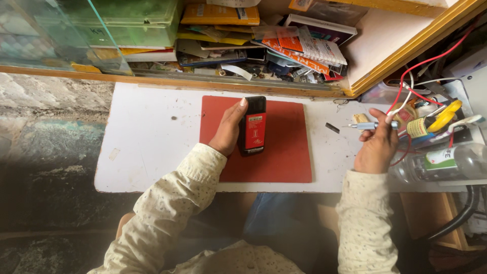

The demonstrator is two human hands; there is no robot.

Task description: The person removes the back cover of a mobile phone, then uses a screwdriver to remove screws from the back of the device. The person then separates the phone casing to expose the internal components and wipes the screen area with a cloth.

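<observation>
A black phone (252,127) with its back off lies on a red mat (284,152), a red battery showing in it. My left hand (227,129) rests against the phone's left side, fingers along its edge. To the right, off the mat, my right hand (376,144) holds a small silver screwdriver (370,125) with its tip pointing left. A small dark piece (332,128) lies on the white tabletop (147,147) between mat and screwdriver.
A shelf at the back holds stacked boxes, packets and papers (284,45) behind a glass pane (61,35). At the right are red and white wires (421,76), a yellow-handled tool (444,116) and a clear plastic bottle (446,162).
</observation>
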